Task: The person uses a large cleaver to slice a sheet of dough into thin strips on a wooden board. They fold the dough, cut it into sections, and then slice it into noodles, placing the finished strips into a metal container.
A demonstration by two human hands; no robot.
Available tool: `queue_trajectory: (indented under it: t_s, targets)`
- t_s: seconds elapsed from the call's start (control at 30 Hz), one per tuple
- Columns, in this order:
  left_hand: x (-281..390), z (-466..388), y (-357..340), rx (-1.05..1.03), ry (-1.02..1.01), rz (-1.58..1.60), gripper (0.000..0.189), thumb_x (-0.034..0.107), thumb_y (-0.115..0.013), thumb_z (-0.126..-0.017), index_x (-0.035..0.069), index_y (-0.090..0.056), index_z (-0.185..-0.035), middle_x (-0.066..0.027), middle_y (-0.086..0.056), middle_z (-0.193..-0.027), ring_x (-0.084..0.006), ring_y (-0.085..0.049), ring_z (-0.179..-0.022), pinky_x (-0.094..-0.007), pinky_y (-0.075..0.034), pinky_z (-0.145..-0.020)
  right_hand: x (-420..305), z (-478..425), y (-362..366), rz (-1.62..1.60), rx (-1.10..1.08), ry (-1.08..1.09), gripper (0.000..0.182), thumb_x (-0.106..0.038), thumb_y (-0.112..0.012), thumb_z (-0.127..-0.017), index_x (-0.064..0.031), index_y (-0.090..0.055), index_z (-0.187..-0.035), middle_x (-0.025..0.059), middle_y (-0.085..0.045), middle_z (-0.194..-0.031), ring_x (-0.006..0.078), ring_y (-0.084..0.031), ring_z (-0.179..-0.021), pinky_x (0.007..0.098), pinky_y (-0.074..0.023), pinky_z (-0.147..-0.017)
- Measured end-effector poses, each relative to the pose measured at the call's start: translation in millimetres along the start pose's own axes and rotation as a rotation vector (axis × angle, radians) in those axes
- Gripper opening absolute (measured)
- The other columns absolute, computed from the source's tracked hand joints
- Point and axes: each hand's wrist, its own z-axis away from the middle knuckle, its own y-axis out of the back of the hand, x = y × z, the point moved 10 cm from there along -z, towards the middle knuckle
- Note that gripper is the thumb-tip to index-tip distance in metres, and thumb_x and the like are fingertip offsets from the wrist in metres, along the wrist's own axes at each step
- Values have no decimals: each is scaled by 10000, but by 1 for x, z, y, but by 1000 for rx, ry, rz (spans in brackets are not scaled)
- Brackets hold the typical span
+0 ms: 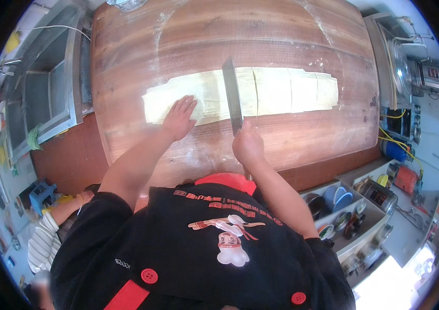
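Note:
A long, flat strip of pale folded dough lies across the wooden work board. My left hand rests palm down on its left part, fingers stretched out and holding nothing. In my right hand is the handle of a long, broad-bladed knife. Its blade stands on edge across the strip, pointing away from me, and hides the dough directly under it. Right of the blade, several crosswise cuts divide the strip into pieces that lie side by side, such as the end piece.
Flour dusts the wooden board. A metal sink adjoins its left side; a lidded metal pot stands at the right. Bowls and a blue basin fill a shelf at lower right. Another person's striped sleeve shows at lower left.

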Motion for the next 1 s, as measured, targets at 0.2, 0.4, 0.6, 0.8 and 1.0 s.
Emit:
queue_trajectory:
  t_s: [0.2,0.4,0.6,0.8,1.0]
  targets:
    - [-1,-2,2,-28,-9,27,626,277,-518,-874,52,-271,-1403,-116,-199,-1485,-251,-143,-1388,-381,-133,-1147,-21,-17,1,-16,96,83,344,-56,-468,-832,75,-393,-1141,277,-602,-739,434,-600,-698,515,-474,-639]
    - [-4,-2,3,17,-36,73,635,244,-565,-842,39,-303,-1383,-127,-224,-1476,-271,-183,-1375,-383,-165,-1140,-23,-22,-12,21,43,41,363,-63,-466,-834,77,-374,-1156,277,-605,-741,428,-607,-707,505,-482,-643]
    - [-4,-1,4,32,-55,77,639,247,-566,-836,40,-308,-1382,-128,-237,-1468,-272,-185,-1372,-390,-171,-1135,-25,-29,-22,-3,-14,-9,358,-19,-435,-809,81,-362,-1145,293,-606,-772,450,-603,-738,520,-476,-679]
    - [-4,2,5,7,-47,39,628,275,-536,-854,47,-300,-1390,-125,-243,-1466,-258,-169,-1378,-391,-161,-1136,-22,-51,-42,-38,-144,-83,329,-51,-417,-834,71,-375,-1137,289,-601,-895,415,-608,-863,482,-487,-751]
    - [-11,30,23,32,29,-34,629,264,-545,-856,45,-295,-1390,-118,-232,-1472,-269,-189,-1371,-393,-175,-1133,-20,-50,-52,-20,-92,-71,311,-80,-393,-860,42,-382,-1146,290,-593,-966,403,-614,-893,455,-488,-794]
